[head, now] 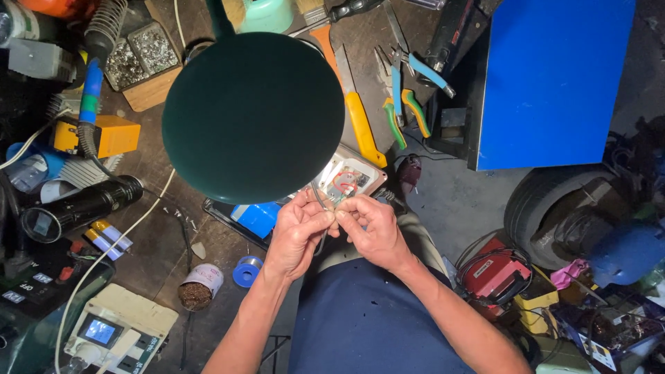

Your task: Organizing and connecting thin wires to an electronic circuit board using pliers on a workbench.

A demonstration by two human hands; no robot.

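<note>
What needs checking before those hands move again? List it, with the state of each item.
1. Both hands on the work: ok. The left hand and right hand pinch thin grey wires together, fingertips touching.
2. Light on the work: ok. The round dark green lamp shade sits just above the hands, and the small white plastic box with a red ring inside is lit.
3. Wire ends joined: cannot tell, fingers hide them.
4. Cutters within reach: ok. Green-handled pliers lie on the bench beyond the box.
5. Solder near: ok. The blue solder spool sits by the left wrist.
</note>
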